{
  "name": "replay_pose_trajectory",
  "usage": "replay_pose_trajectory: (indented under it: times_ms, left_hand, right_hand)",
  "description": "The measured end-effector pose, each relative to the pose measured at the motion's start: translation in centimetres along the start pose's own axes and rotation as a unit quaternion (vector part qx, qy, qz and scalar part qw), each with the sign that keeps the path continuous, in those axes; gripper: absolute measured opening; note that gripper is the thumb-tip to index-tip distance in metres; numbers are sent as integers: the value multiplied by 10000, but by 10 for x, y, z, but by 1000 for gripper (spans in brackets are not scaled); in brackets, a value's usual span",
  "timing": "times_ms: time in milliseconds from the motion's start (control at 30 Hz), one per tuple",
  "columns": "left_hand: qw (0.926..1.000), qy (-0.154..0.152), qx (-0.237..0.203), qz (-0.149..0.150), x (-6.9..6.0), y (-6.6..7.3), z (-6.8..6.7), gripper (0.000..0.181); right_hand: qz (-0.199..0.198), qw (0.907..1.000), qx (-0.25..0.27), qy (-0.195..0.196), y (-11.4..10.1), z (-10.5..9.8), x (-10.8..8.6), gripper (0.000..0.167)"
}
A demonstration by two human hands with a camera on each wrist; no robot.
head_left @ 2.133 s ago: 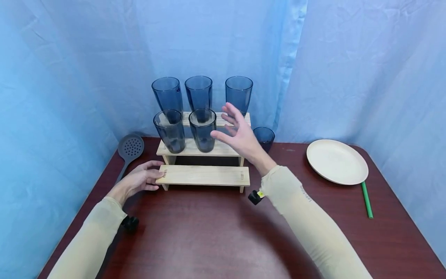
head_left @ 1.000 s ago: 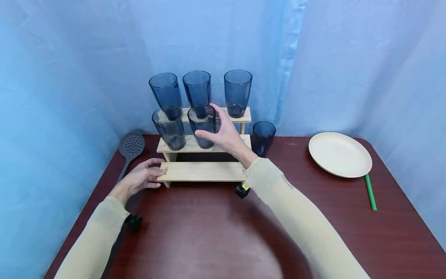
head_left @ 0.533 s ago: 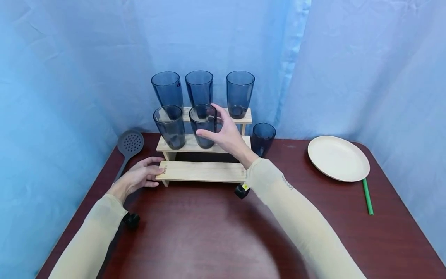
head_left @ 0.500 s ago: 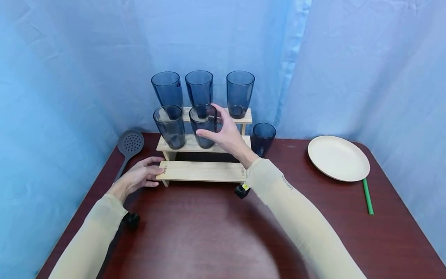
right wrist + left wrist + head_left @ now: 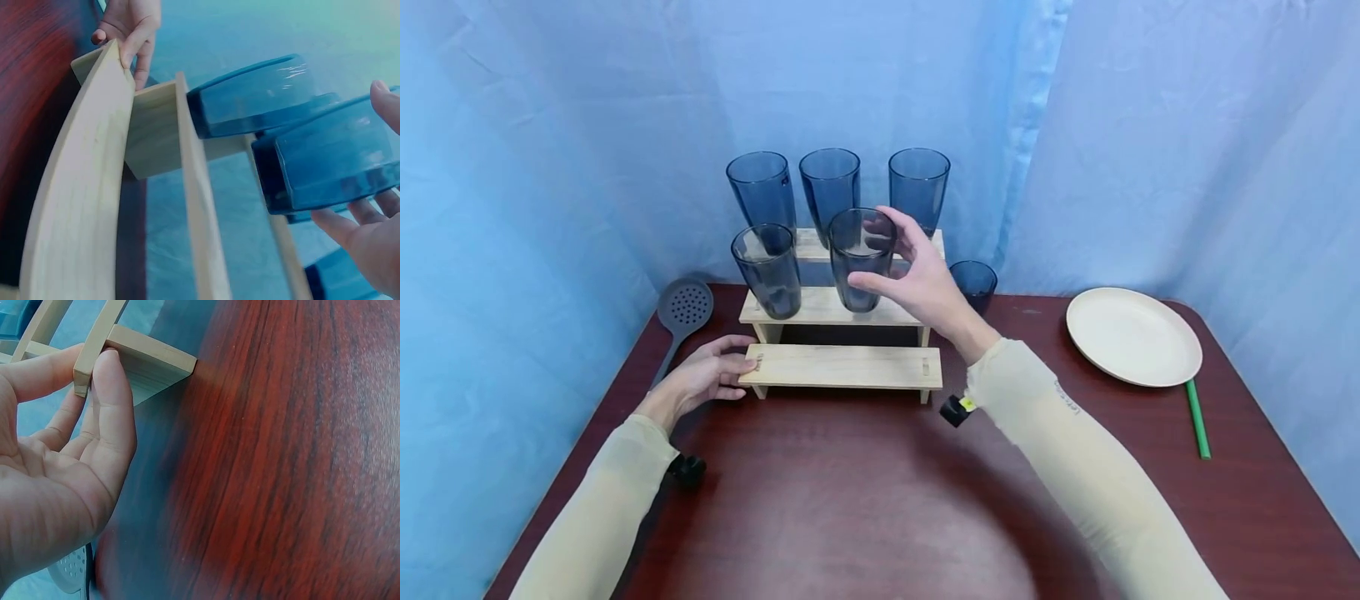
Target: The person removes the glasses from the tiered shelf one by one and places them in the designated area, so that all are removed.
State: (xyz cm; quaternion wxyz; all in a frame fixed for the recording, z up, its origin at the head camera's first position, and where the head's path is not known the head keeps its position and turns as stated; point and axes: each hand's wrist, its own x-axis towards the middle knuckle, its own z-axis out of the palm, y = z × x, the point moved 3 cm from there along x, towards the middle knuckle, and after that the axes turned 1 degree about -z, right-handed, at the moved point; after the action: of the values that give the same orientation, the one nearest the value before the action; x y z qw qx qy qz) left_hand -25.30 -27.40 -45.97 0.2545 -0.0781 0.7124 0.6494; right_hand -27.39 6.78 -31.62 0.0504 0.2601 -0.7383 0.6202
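In the head view a three-tier wooden stand (image 5: pixel 842 367) bears blue-grey drinking glasses. My right hand (image 5: pixel 925 279) grips one glass (image 5: pixel 859 287) from its right side, thumb in front and fingers behind. The right wrist view shows this glass (image 5: pixel 331 165) lifted off the middle shelf. Another glass (image 5: pixel 772 279) stands on that shelf's left end. On the top shelf stand a left glass (image 5: pixel 758 187), a middle glass (image 5: pixel 829 179) and a right glass (image 5: pixel 919 179), partly hidden by my hand. My left hand (image 5: pixel 703 375) pinches the lowest board's left end.
Behind my right wrist, a glass (image 5: pixel 973 279) stands on the dark red table (image 5: pixel 850 492). A grey slotted turner (image 5: pixel 685 308) lies left of the stand. At the right is a cream plate (image 5: pixel 1135 337), partly over a green stick (image 5: pixel 1198 421). Blue curtains enclose the table.
My right hand reached the right-hand glass of the middle shelf, took hold of it, then raised it and shifted it right. My left hand has stayed on the stand.
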Motion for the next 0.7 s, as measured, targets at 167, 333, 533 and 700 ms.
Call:
replay_pose_trajectory:
  times_ms: [167,333,533,700]
  left_hand:
    - [10000,35,60,33,-1,-1,-2,68]
    - [10000,-3,60,24,1,-2,-2,69]
    - [10000,-53,3,56,1,-2,-2,70]
    - [10000,-46,1,53,1,-2,-2,70]
  right_hand:
    - [-19,9996,-149,-229,-11,-22,-17,88]
    - [102,9996,-153,-198,-12,-51,-41,88]
    - [131,9991,-340,230,-3,-90,-70,87]
    - [110,9975,-72,694,9,-119,-91,85]
